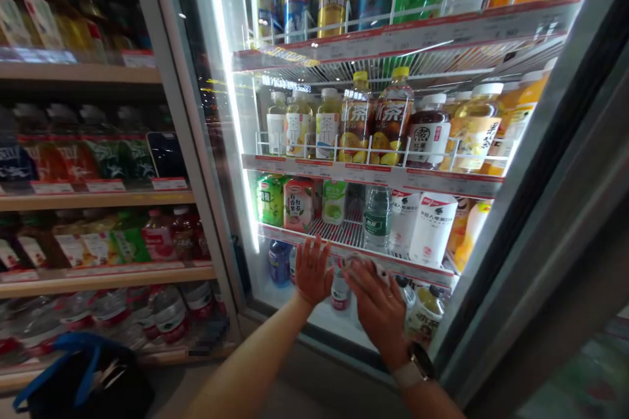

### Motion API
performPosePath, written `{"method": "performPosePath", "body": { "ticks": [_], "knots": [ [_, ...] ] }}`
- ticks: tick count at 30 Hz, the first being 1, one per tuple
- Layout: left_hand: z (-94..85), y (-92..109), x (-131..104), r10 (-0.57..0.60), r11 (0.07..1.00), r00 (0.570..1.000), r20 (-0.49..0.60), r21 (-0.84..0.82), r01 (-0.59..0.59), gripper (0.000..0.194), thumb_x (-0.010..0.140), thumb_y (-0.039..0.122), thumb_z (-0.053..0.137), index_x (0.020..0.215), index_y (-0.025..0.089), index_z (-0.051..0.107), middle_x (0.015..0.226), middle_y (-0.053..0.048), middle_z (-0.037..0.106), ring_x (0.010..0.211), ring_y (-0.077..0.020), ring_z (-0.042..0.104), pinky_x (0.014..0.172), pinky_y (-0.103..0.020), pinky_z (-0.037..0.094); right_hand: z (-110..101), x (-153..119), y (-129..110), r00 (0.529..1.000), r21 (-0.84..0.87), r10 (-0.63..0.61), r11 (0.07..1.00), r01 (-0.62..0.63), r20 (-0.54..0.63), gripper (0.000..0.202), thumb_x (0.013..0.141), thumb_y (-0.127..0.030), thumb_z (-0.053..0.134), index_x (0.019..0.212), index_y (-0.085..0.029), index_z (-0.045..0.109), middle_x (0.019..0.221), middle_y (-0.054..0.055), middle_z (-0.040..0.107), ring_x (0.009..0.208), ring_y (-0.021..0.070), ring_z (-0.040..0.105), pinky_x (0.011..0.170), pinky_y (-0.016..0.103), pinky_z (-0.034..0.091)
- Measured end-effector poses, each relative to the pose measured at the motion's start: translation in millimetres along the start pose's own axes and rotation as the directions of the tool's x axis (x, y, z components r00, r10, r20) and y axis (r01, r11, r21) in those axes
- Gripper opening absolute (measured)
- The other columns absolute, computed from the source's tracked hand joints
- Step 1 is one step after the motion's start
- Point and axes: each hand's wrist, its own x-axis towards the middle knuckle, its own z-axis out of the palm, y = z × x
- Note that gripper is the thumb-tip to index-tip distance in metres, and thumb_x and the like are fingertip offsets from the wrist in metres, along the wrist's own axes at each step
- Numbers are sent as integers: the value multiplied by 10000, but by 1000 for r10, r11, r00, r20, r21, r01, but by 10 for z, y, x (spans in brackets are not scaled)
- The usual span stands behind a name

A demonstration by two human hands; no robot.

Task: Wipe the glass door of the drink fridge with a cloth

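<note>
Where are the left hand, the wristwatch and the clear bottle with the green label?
Left hand (313,273): head view, on the back of the hand.
Wristwatch (421,360): head view, on its dark face.
Clear bottle with the green label (377,221): head view, on the label.

Left hand (312,272) spread, right hand (374,298) nearby, lit drinks fridge (228,72)

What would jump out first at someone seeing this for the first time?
Probably the bright light strip, glaring down the left side of the drinks fridge. Just below center, the left hand and the right hand draw the eye. Above them, two yellow-capped bottles stand out.
</note>
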Motion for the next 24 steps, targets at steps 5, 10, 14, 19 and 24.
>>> {"method": "performPosePath", "body": {
  "ticks": [5, 10, 14, 19, 24],
  "knots": [
    [20, -18, -5, 7, 999, 1000, -11, 37, -7, 552, 1011, 331, 275, 1528, 142, 231, 1606, -101, 188, 1497, -264, 153, 1214, -447, 185, 207, -351, -158, 986, 83, -96, 993, 85, 135, 513, 926, -50, 413, 1343, -308, 562, 1353, -6, 604, 1287, 121, 523, 1182, 335, 283],
    [8, -23, -19, -2, 1000, 1000, 14, 23, 2, 559, 1002, 330, 317, 1528, 159, 239, 1579, -115, 277, 1492, -261, 171, 1207, -459, 209, 179, -358, -73, 977, 77, -160, 986, 150, 143, 475, 933, -74, 434, 1335, -287, 569, 1376, 2, 586, 1328, 131, 482, 1182, 347, 291],
    [-14, -13, 0, -3, 1000, 1000, 12, -9, 3, 579, 985, 304, 337, 1529, 140, 225, 1587, -121, 248, 1491, -276, 166, 1205, -470, 206, 22, -169, 43, 983, 48, -142, 989, 137, 118, 419, 948, -69, 427, 1272, -257, 613, 1360, 3, 599, 1375, 133, 424, 1207, 363, 228],
    [-14, -1, 9, 1, 1000, 1000, 10, -23, -1, 596, 965, 276, 351, 1529, 132, 224, 1601, -118, 200, 1493, -283, 151, 1205, -475, 198, -280, 140, 286, 992, -74, 92, 992, -98, -90, 392, 947, -129, 499, 1301, -271, 589, 1361, 37, 599, 1385, 185, 418, 1204, 437, 216],
    [-3, -5, -17, -8, 1000, 1000, 22, -1, 8, 622, 949, 270, 370, 1535, 146, 203, 1586, -119, 247, 1491, -280, 160, 1197, -488, 221, -534, 385, 536, 910, -51, 217, 967, -251, -352, 545, 912, -84, 510, 1421, -274, 487, 1487, 85, 462, 1380, 307, 418, 1112, 535, 371]
  ]
}}
